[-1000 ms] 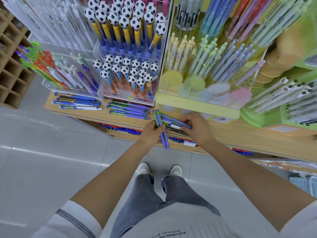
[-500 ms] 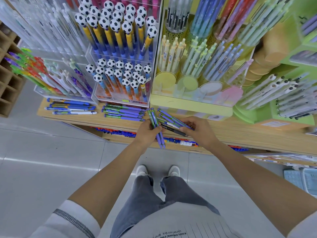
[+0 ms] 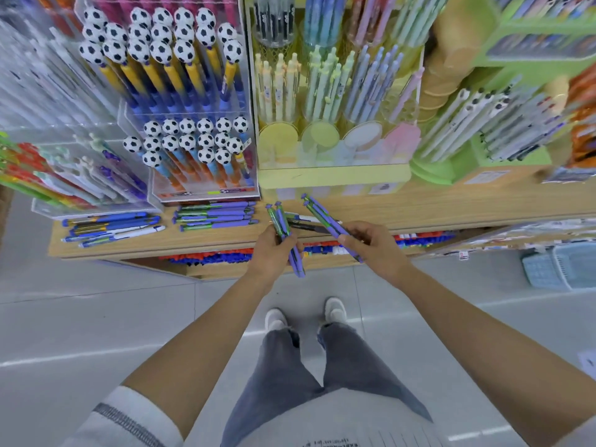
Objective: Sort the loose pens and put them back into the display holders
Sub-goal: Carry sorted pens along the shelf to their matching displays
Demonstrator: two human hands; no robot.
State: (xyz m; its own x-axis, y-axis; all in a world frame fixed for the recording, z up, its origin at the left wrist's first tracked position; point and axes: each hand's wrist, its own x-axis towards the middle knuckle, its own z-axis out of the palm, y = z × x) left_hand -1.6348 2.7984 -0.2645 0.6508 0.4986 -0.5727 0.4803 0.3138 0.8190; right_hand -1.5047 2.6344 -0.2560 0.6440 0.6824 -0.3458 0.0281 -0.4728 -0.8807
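Note:
My left hand (image 3: 273, 253) grips a small bundle of purple-and-green pens (image 3: 281, 221) that points up and away over the wooden shelf edge (image 3: 451, 208). To its right, my right hand (image 3: 374, 248) holds two more purple pens (image 3: 319, 211), lifted off the shelf and angled up-left. A black pen and a white pen (image 3: 308, 225) lie on the shelf between my hands. Sorted rows rest on the shelf at left: purple-and-green pens (image 3: 214, 216) and blue pens (image 3: 113, 227). Clear display holders with football-topped pens (image 3: 193, 150) stand behind them.
A yellow holder with pastel pens (image 3: 332, 175) stands right of the football pens, a green stand (image 3: 451, 169) with white pens further right. A clear tray of colourful pens (image 3: 74, 182) sits at left. Red and blue pens fill the lower shelf. A light blue basket (image 3: 561, 269) sits on the floor.
My right hand has lifted purple pens off the loose pile and drawn back towards me. My left hand keeps its bundle. The view has shifted right along the shelf.

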